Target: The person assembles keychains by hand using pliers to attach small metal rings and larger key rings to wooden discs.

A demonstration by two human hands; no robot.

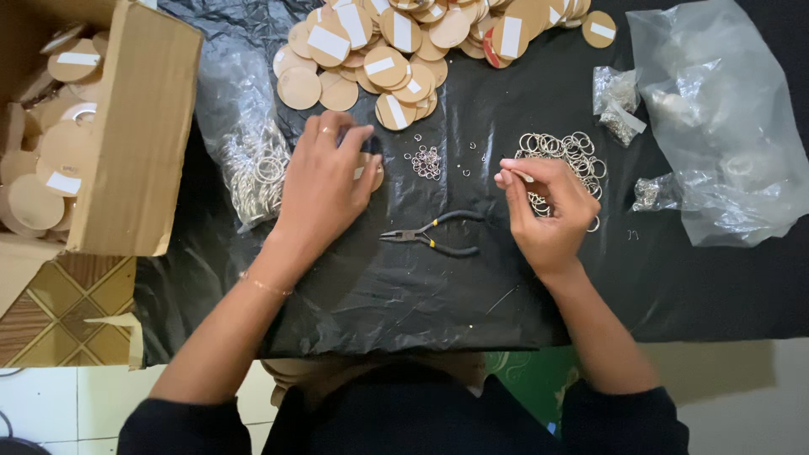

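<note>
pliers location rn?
Head view: the pliers lie on the black sheet at centre, between the left hand and right hand, below the small jump rings.

Open brown cardboard box (139,126) at left edge. Clear plastic bags: one long (244,126) beside the box, one big crumpled (725,126) far right, probably two small ones (619,101) near it. White rectangular labels (329,42) on the round tan discs (388,63) up top.

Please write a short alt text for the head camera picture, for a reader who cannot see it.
Seen from above, a person's left hand holds a round wooden disc while the right hand pinches a small metal ring over a black sheet. Pliers lie between the hands, with more discs behind.
</note>
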